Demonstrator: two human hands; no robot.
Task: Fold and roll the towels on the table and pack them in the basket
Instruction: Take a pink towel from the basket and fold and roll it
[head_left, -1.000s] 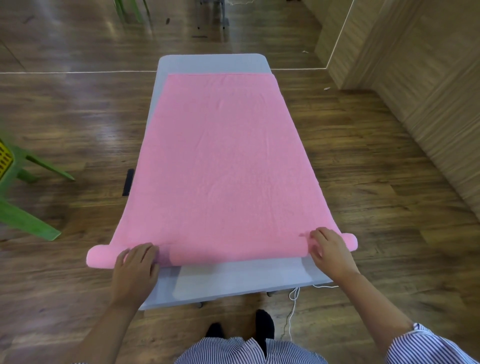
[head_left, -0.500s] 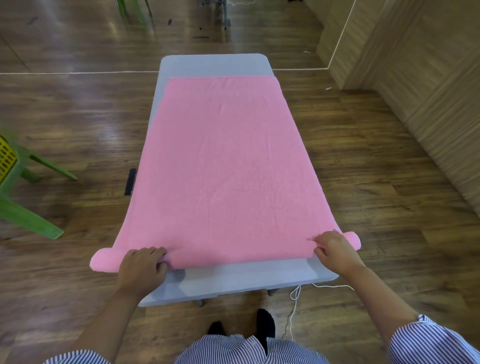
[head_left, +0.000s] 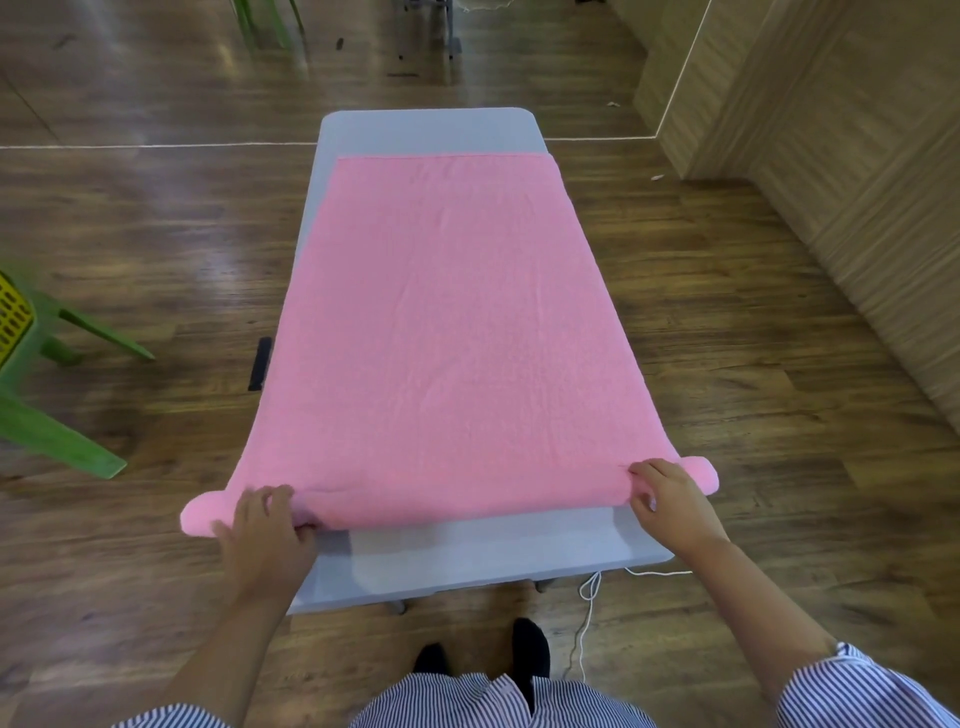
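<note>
A long pink towel (head_left: 447, 322) lies flat along the grey table (head_left: 467, 561), its near end wound into a thin roll across the table's width. My left hand (head_left: 265, 530) grips the roll near its left end, fingers curled over it. My right hand (head_left: 670, 499) grips the roll near its right end. Both ends of the roll stick out past the table's sides. No basket is in view.
A green plastic chair (head_left: 47, 415) with a yellow perforated part (head_left: 13, 317) stands on the wooden floor at the left. A white cable (head_left: 592, 597) hangs by the table's near right corner. A wood-panelled wall (head_left: 831, 156) runs along the right.
The roll has grown slightly thicker and moved a little away from me along the table. The towel's far edge has slid toward me, baring more grey table at the far end.
</note>
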